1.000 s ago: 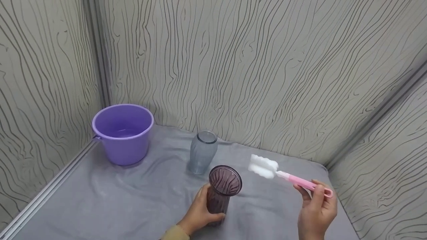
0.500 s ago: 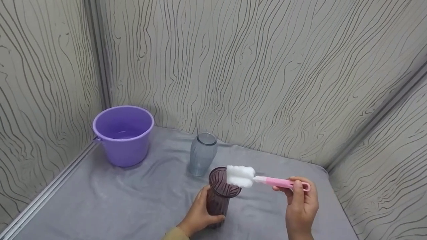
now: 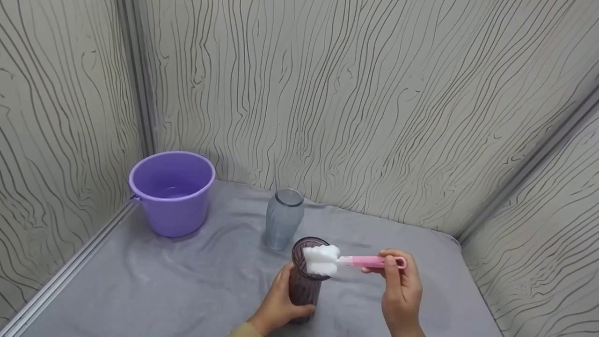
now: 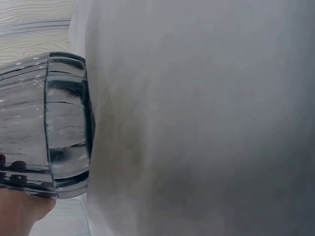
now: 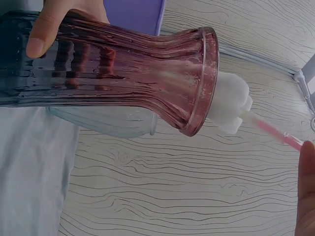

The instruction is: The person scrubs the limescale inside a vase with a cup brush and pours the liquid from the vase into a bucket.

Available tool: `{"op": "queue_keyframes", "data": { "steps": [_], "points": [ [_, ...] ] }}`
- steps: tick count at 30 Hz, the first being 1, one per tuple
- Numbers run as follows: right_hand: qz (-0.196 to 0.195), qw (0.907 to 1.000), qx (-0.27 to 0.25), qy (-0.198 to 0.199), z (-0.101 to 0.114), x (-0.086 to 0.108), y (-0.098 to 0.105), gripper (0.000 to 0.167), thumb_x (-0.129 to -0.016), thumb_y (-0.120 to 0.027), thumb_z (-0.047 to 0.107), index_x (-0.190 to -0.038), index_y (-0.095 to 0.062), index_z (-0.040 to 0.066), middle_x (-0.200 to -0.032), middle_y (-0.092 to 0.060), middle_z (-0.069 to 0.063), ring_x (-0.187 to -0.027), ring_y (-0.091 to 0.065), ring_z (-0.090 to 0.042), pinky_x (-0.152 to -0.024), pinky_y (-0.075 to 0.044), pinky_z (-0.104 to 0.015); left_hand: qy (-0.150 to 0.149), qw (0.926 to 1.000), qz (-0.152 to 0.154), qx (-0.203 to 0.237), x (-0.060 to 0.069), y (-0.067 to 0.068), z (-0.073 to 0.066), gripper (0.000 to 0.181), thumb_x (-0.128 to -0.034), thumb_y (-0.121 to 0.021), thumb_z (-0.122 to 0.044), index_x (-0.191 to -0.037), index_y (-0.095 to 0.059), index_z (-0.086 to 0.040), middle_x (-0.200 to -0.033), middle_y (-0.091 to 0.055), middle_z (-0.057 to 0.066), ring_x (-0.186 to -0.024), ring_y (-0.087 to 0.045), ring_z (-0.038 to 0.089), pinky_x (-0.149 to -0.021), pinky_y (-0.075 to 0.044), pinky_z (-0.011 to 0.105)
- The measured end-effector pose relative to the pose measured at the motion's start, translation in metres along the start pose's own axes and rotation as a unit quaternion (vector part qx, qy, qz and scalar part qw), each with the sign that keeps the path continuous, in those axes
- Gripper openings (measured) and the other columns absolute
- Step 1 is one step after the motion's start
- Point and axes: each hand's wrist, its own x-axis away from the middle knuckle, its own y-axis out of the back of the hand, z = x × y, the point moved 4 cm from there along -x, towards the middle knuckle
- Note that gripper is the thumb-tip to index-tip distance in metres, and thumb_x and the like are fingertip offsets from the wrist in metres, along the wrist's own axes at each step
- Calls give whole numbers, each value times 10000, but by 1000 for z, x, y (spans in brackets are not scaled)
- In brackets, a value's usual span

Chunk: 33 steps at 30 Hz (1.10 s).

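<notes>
My left hand (image 3: 276, 302) grips the lower body of a purple ribbed glass vase (image 3: 304, 295), which stands with its flared mouth up. In the right wrist view the left fingers show through the vase's (image 5: 133, 73) glass. My right hand (image 3: 402, 290) pinches the pink handle of a sponge bottle brush (image 3: 369, 262) near its looped end. The brush's white sponge head (image 3: 322, 260) is at the vase mouth; in the right wrist view its tip sits just within the rim while the rest sticks out. Only the vase's base end (image 4: 69, 128) appears in the left wrist view.
A blue-grey glass vase (image 3: 283, 222) stands just behind the purple one. Farther back on the left is a purple bucket (image 3: 175, 215). Grey cloth (image 3: 187, 281) covers the table, and patterned wall panels (image 3: 327, 93) enclose it.
My right hand has moved left, bringing the brush from the open space at the right to the purple vase's mouth. The left hand and the vase have stayed in place.
</notes>
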Motion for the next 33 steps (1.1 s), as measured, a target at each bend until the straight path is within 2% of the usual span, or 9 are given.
{"op": "queue_keyframes", "data": {
  "steps": [3,9,14,19,24,33],
  "points": [
    [50,9998,208,12,-2,1,-3,166,-1038,-373,-104,-1092,-503,-192,-950,-596,-101,-766,-684,-142,-720,-584,-247,-4,10000,-20,3,1,1,-1,991,-682,-940,-360,-1479,-375,-191,-1433,-454,89,-1294,-456,298,-1063,-380,547],
    [97,9995,259,173,-4,0,-5,178,-1034,-369,-114,-1085,-526,-182,-971,-587,-102,-813,-673,-127,-737,-578,-227,13,10000,-36,23,-2,1,-3,983,-682,-944,-322,-1473,-380,-168,-1431,-457,94,-1306,-451,316,-1069,-372,572],
    [222,9953,888,312,-2,-3,-7,203,-1014,-407,-135,-1076,-600,-120,-966,-620,-116,-818,-655,-114,-765,-546,-179,-1,10000,-43,-25,-1,0,-3,968,-682,-947,-264,-1464,-386,-157,-1420,-462,95,-1301,-457,314,-1072,-378,564],
    [403,9891,1400,234,1,-11,-11,180,-1012,-464,-102,-1044,-634,-53,-849,-634,-84,-727,-631,-129,-698,-526,-170,-94,9999,-97,-44,0,0,-1,967,-674,-950,-254,-1460,-393,-170,-1402,-469,82,-1284,-468,288,-1071,-384,529],
    [586,9872,1477,164,1,-16,-18,158,-1018,-487,-76,-1025,-636,-25,-796,-638,-50,-697,-626,-133,-644,-520,-190,-127,9998,-165,-27,1,1,-1,973,-664,-951,-245,-1459,-396,-167,-1400,-467,96,-1277,-463,303,-1063,-381,538],
    [1019,9808,1582,507,-1,-25,-27,175,-992,-513,-106,-984,-642,11,-760,-616,-24,-648,-596,-126,-590,-511,-199,-45,9999,-142,-51,2,-1,-1,975,-650,-954,-262,-1447,-402,-157,-1391,-473,97,-1267,-469,298,-1057,-387,528]
  ]
}}
